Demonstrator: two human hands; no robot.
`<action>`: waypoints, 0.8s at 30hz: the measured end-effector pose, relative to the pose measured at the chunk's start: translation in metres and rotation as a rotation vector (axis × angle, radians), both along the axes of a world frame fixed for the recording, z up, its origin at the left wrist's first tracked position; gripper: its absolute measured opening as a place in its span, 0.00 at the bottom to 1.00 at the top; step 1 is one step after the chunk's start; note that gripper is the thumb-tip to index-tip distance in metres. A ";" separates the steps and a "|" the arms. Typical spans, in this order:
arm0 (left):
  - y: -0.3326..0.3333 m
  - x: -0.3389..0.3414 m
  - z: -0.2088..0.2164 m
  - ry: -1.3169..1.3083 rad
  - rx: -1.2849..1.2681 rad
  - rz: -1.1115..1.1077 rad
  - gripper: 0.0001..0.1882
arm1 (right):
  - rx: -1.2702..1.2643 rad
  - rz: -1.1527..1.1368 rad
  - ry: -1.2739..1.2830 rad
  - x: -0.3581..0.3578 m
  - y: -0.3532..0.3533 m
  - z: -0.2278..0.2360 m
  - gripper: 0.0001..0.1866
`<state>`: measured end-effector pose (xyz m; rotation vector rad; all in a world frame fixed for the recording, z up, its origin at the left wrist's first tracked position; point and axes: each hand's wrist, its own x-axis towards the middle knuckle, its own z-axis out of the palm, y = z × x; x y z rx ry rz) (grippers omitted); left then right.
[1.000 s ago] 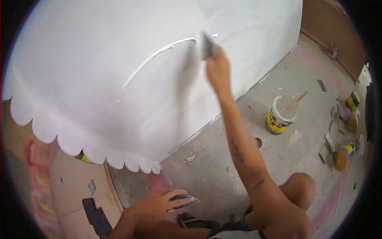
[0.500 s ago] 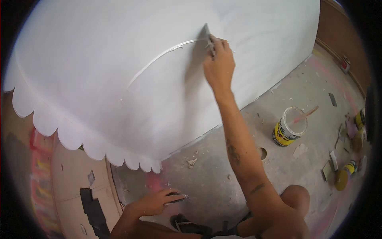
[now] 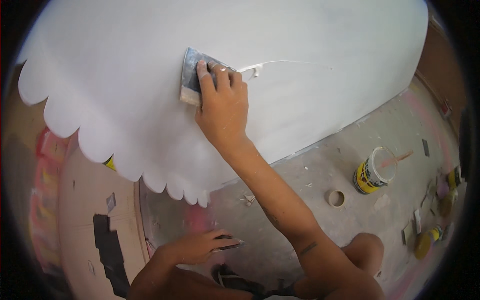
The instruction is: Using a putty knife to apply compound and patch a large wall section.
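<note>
My right hand (image 3: 223, 112) is closed round a wide putty knife (image 3: 189, 75), its grey blade laid against a large white panel (image 3: 125, 60) with a scalloped edge. From the blade's right side a thin curved ridge of white filler (image 3: 257, 69) runs off across the panel, with a small clump near the knife. Low in the view, my left hand (image 3: 195, 247) grips a second flat, dark-bladed putty knife (image 3: 230, 244), held away from the panel above the floor. My fingers cover part of both tools.
On the grey floor (image 3: 300, 200) to the right stands an open yellow-and-black tub (image 3: 367, 179) with a stick (image 3: 404, 156) across its rim. Beside it lies a tape roll (image 3: 336, 198). Further right are scraps and another yellow-labelled can (image 3: 434, 234). A pale board (image 3: 82, 210) lies at left.
My right hand has swept the putty knife left and slightly down, turning its blade flatter to the panel. The ridge's left stretch no longer shows; a ridge now trails right. My left hand has barely moved.
</note>
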<state>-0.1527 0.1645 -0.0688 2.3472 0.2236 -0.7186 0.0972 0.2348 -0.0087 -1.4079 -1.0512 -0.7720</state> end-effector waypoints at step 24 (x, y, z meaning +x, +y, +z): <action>0.000 0.000 0.003 -0.035 -0.031 -0.046 0.30 | -0.036 -0.179 -0.205 0.105 -0.071 -0.009 0.27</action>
